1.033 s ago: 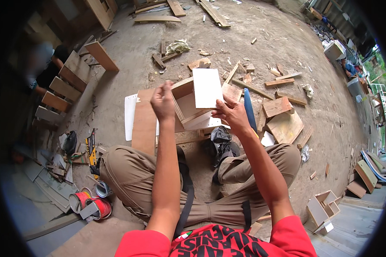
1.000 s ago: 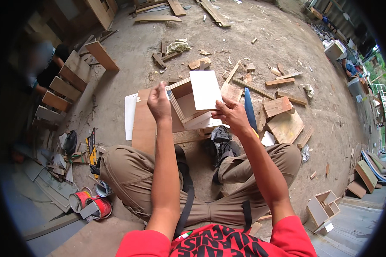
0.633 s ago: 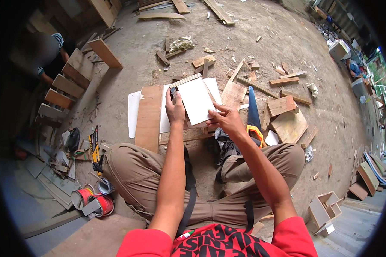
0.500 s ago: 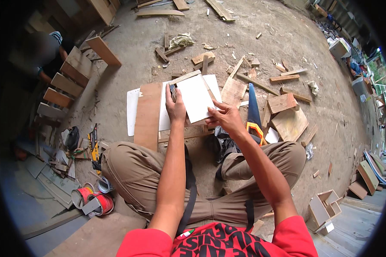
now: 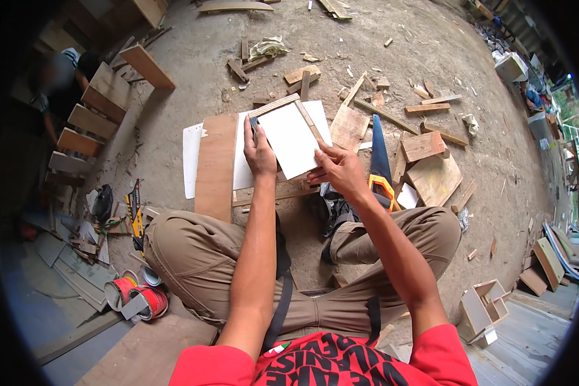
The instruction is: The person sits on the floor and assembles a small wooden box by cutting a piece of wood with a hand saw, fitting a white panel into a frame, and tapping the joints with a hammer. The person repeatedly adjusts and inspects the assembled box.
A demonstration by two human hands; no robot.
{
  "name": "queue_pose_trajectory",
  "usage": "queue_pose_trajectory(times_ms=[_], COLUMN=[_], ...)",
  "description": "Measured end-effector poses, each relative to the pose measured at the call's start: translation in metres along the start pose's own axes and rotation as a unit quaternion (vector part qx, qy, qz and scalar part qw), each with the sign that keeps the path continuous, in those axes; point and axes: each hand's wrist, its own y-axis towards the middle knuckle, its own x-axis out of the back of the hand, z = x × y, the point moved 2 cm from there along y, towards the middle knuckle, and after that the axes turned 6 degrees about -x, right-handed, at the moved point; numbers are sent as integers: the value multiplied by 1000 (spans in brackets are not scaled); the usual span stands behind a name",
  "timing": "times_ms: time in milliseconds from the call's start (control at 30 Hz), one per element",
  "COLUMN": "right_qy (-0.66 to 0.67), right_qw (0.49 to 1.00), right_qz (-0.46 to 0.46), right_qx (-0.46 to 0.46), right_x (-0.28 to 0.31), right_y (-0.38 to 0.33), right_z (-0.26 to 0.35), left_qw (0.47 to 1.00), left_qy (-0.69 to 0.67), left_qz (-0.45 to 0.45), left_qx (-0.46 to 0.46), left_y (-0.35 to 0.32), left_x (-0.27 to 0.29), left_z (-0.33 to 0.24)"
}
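I hold a small shallow wooden box [image 5: 288, 140] with a white panel and thin wood strips along its far and right edges. My left hand [image 5: 260, 154] grips its left side, fingers partly hidden behind it. The fingers of my right hand [image 5: 340, 170] close on its lower right edge, thumb on top. Beneath it on the ground lie a white board [image 5: 192, 154] and a brown plank [image 5: 215, 168]. A handsaw [image 5: 380, 154] with an orange handle rests beside my right hand.
Wood offcuts [image 5: 423, 154] are scattered at right. Open red cans [image 5: 149, 303] stand by my left knee, near a yellow-black tool [image 5: 136, 215]. Upright boards [image 5: 103, 103] and a person [image 5: 56, 83] are at far left. A small compartmented wooden box [image 5: 484, 310] sits at lower right.
The held box has tilted slightly, and more of its right-hand wood strip shows. Both hands keep their hold. The whole view has shifted a little.
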Motion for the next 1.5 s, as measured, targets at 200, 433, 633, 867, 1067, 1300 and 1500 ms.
queue_pose_trajectory(times_ms=[200, 433, 633, 867, 1067, 1300, 1500], right_qy=[7, -29, -12, -3, 1, -10, -4], right_qw=[997, 995, 996, 994, 996, 993, 990], right_qz=[-62, -73, -73, -85, -75, -99, -125], right_qx=[47, 55, 44, 73, 51, 64, 61], right_x=[-11, -6, -4, 0, -1, -3, -7], right_y=[5, 8, 11, 11, 4, 3, 4], right_z=[-11, -8, -6, -12, -8, -18, -24], left_qw=[998, 999, 997, 997, 998, 998, 992], left_qy=[-65, -29, -54, -40, -31, 45, -58], left_qz=[-6, 13, 50, 59, 43, 36, 97], left_qx=[-4, 9, -4, 22, 14, 6, 52], left_y=[4, 0, -3, -1, 3, 19, 19], left_x=[-1, -2, -1, -1, -1, 6, -9], left_z=[22, 12, 10, 10, 11, 20, 1])
